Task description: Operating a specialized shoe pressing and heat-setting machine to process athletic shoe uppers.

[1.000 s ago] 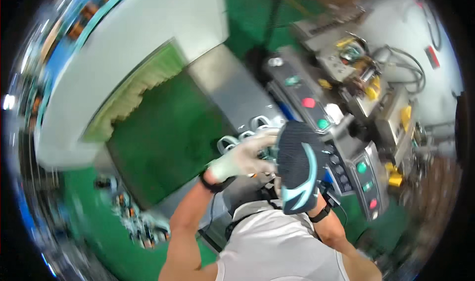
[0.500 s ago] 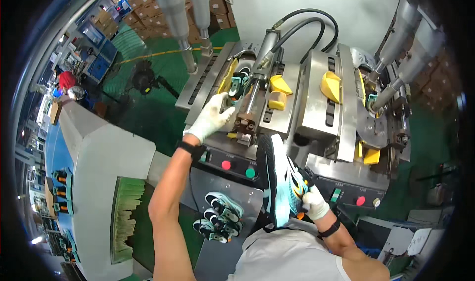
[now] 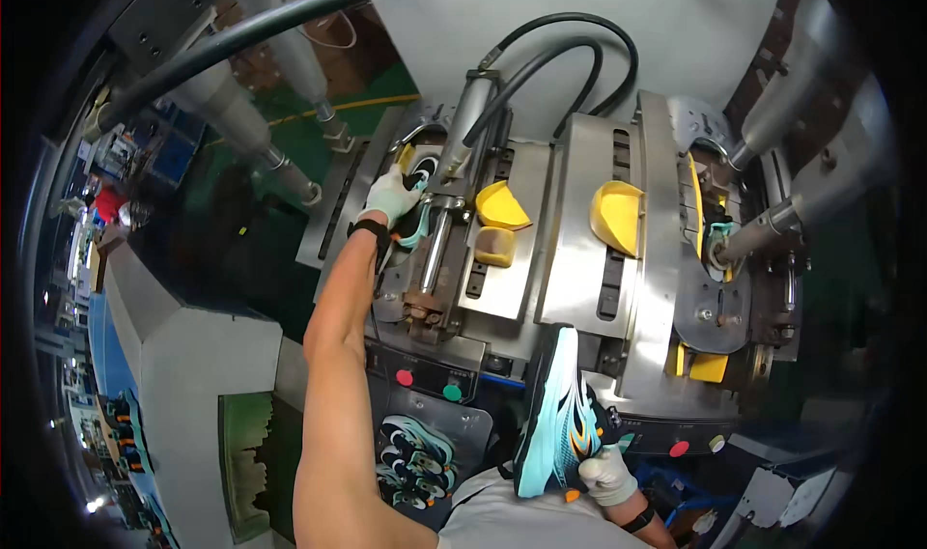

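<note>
1. My left hand (image 3: 391,194), gloved, is stretched to upper centre-left of frame, fingers wrapped on a dark-and-teal shoe (image 3: 415,216) that sits in the left station (image 3: 425,250) of the steel press, just beside the vertical cylinder rod (image 3: 436,245); the arm is at full reach since that cradle lies at the far side of the bed
2. My right hand (image 3: 608,474), also gloved, is at lower centre-right, clenched on the heel end of a teal running shoe (image 3: 555,414), held sole outward and toe up, clear of the machine
3. Yellow pads (image 3: 618,216) stand apart, so the middle looks open
4. Right station (image 3: 719,245) holds something teal under its ram; can't tell what
5. Tray (image 3: 454,416) at lower centre, below the red and green buttons (image 3: 427,385), holds a few more teal shoes (image 3: 415,460), stacked side by side
</note>
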`<act>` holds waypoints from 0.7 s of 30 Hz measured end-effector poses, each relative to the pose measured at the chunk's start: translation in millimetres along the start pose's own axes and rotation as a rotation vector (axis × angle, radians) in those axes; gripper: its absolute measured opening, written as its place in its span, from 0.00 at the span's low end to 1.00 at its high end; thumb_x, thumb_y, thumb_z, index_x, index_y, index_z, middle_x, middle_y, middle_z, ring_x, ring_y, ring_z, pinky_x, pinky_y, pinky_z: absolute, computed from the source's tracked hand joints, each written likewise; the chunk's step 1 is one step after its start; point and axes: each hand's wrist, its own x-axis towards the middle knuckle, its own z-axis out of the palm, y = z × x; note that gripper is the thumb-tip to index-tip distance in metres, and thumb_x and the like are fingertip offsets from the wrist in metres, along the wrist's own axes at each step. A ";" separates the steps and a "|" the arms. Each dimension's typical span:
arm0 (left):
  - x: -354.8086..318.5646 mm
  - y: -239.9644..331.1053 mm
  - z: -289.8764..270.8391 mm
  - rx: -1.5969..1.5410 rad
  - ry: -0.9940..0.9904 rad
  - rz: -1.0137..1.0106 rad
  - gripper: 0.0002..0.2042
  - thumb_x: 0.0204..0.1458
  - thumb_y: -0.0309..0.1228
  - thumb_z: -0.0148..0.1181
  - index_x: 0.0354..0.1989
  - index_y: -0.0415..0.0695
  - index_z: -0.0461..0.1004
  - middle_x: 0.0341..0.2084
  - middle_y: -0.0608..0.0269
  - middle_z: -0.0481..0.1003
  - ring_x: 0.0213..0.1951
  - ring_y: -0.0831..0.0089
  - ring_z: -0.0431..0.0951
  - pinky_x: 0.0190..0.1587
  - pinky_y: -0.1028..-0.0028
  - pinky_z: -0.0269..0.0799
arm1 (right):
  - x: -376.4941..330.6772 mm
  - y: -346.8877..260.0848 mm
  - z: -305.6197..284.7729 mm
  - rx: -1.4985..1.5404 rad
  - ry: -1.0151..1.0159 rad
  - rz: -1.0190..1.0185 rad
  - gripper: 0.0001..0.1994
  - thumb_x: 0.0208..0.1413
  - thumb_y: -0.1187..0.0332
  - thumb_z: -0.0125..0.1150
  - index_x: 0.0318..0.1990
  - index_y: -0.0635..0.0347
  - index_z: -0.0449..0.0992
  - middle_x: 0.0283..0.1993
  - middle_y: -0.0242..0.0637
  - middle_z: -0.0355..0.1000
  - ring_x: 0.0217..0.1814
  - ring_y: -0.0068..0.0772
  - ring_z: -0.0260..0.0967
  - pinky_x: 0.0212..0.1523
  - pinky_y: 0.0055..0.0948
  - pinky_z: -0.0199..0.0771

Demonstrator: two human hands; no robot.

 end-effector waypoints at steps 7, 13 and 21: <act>-154.2 -21.9 -101.5 -0.410 0.301 0.138 0.24 0.50 0.39 0.67 0.50 0.38 0.69 0.39 0.42 0.79 0.43 0.50 0.81 0.47 0.61 0.75 | 41.9 -2.5 61.7 -0.094 0.012 -0.106 0.35 0.50 0.64 0.75 0.64 0.68 0.65 0.56 0.39 0.74 0.55 0.33 0.75 0.57 0.35 0.76; -370.9 -102.9 -71.8 -0.768 0.568 -0.041 0.18 0.50 0.29 0.67 0.47 0.37 0.70 0.35 0.55 0.76 0.36 0.68 0.77 0.43 0.70 0.73 | 175.1 10.0 147.8 -0.264 -0.136 -0.160 0.19 0.57 0.64 0.67 0.52 0.63 0.73 0.46 0.34 0.76 0.45 0.27 0.76 0.47 0.30 0.78; -603.9 -181.9 80.7 -0.692 0.524 -0.902 0.20 0.48 0.29 0.69 0.48 0.37 0.70 0.34 0.52 0.76 0.36 0.62 0.78 0.45 0.65 0.74 | 485.4 35.4 160.2 -0.750 0.395 -0.231 0.06 0.52 0.74 0.64 0.38 0.58 0.79 0.35 0.37 0.78 0.38 0.39 0.77 0.39 0.40 0.76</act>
